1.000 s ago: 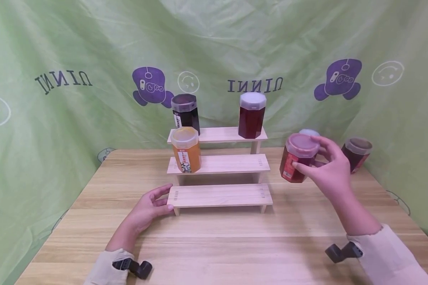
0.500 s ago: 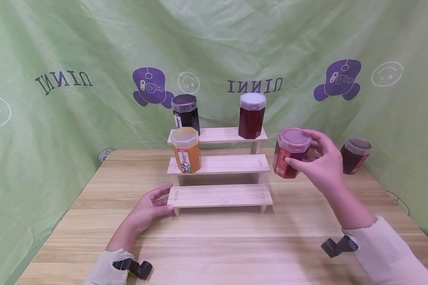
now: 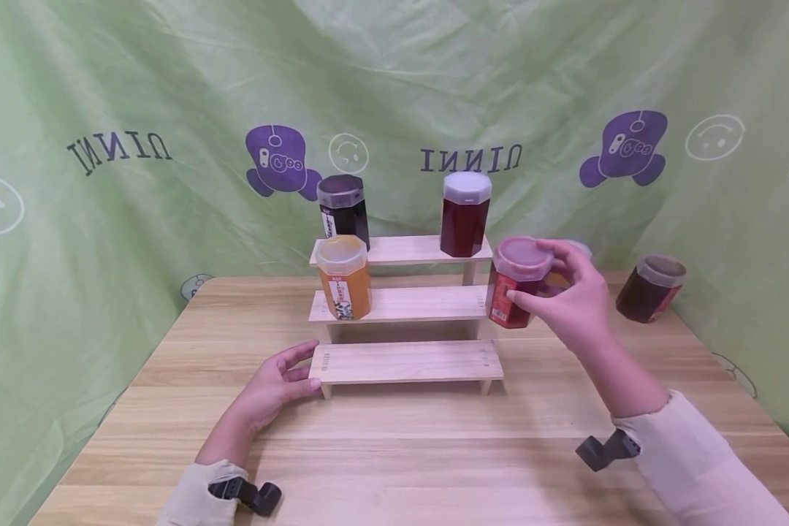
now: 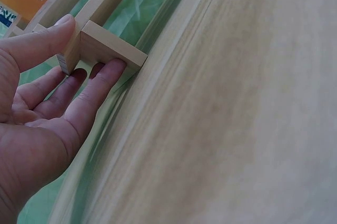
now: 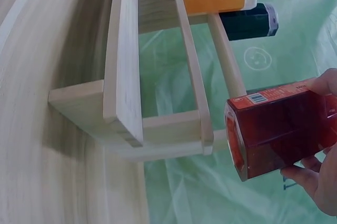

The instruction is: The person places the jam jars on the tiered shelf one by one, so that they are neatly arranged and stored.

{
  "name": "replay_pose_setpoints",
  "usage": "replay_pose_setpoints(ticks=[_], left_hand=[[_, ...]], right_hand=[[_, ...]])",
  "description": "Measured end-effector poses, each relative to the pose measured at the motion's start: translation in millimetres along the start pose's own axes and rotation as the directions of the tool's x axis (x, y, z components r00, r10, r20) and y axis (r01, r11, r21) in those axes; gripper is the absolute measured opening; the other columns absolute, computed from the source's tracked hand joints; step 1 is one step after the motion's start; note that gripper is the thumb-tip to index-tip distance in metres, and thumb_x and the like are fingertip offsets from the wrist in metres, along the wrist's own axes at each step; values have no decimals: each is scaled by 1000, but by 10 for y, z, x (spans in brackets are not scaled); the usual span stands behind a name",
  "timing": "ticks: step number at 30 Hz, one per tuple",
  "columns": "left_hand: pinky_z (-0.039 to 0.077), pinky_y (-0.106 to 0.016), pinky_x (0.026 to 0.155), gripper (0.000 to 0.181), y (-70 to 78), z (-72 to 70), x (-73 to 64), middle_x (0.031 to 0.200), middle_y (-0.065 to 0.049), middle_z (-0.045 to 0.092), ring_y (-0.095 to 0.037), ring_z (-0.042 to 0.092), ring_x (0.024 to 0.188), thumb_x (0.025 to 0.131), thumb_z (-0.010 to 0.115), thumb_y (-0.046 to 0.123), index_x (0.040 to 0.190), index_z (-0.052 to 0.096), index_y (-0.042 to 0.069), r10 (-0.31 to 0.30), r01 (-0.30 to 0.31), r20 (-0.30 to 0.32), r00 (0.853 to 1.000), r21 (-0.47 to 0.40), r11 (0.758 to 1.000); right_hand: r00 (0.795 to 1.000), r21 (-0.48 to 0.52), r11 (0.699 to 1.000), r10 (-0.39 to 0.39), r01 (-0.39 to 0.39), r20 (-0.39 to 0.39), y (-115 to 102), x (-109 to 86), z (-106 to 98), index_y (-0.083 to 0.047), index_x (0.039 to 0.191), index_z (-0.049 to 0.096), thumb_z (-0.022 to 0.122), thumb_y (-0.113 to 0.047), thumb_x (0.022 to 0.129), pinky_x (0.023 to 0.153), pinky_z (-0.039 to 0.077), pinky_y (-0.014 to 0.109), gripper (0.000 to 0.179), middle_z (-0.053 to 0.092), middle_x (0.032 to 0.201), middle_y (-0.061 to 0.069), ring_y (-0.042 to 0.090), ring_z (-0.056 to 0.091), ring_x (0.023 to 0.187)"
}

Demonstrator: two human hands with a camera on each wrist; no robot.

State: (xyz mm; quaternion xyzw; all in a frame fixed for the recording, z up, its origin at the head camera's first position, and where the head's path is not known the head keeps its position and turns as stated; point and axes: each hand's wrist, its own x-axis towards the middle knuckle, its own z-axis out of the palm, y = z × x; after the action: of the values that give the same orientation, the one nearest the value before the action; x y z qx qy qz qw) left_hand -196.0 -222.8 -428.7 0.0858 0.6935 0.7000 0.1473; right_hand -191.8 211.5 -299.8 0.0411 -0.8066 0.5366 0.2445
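leftward, to the right end of the rack (image 3: 405, 361), the red jar (image 3: 516, 277) has been carried since a second ago by the right hand (image 3: 568, 296); the left hand (image 3: 279, 383) has been kept where it was. the red jar is gripped between the right thumb and fingers, near its lid, and is held up beside the middle tier; from the right wrist, a gap is seen between them. by the left hand, the left end of the lowest tier is pinched, thumb above and fingers below. on the middle tier's left end the orange jar (image 3: 345, 281) is stood. the top tier is shared by the black jar (image 3: 350, 219), left, and the crimson jar (image 3: 464, 226), right. behind the right hand another jar (image 3: 580, 248) is mostly hidden; farther right, the dark jar (image 3: 646, 292) is set on the table (image 3: 408, 467).
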Motion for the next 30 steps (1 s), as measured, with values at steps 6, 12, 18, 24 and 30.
replay_pose_setpoints(ticks=[6, 12, 18, 24, 30], left_hand=[[56, -37, 90, 80, 4, 4, 3, 152, -26, 28, -29, 59, 114, 82, 72, -6, 149, 29, -4, 6, -6, 2, 1000, 4, 1000], [55, -36, 91, 81, 11, 9, 2, 152, -25, 29, -27, 59, 114, 81, 73, -4, 149, 30, -3, 2, -1, -8, 1000, 25, 1000], [56, -38, 90, 79, 8, 13, -8, 152, -26, 28, -29, 59, 114, 82, 72, -6, 149, 30, -4, 1, -1, 0, 1000, 3, 1000], [56, -38, 90, 79, 6, 9, -17, 152, -26, 28, -28, 59, 113, 82, 71, -7, 150, 29, -4, -3, 3, 4, 1000, -9, 1000], [56, -38, 89, 80, -6, 8, -3, 152, -25, 29, -27, 59, 112, 82, 73, -5, 149, 30, -3, -3, 3, -1, 1000, 2, 1000]], right_hand=[[1000, 19, 1000, 22, -23, 18, -22, 15, 88, -9, 137, 51, 87, -5, 70, 90, 55, 29, 76, 59, 124, 13, 24, 59, 112], [999, 41, 999, 32, -34, 39, -4, 36, 167, -10, 136, 52, 87, -3, 69, 86, 56, 27, 75, 59, 124, 13, 25, 58, 111], [998, 31, 999, 25, -27, 51, 17, 49, 234, -10, 136, 52, 88, -6, 69, 86, 57, 28, 76, 58, 127, 12, 25, 56, 113], [998, 60, 998, 19, -22, 64, 29, 72, 301, -10, 138, 51, 88, -7, 70, 92, 55, 42, 78, 56, 130, 12, 26, 54, 117], [997, 67, 998, 12, -18, 82, 61, 139, 367, -10, 138, 51, 87, -6, 70, 93, 54, 43, 77, 55, 131, 12, 27, 53, 119]])
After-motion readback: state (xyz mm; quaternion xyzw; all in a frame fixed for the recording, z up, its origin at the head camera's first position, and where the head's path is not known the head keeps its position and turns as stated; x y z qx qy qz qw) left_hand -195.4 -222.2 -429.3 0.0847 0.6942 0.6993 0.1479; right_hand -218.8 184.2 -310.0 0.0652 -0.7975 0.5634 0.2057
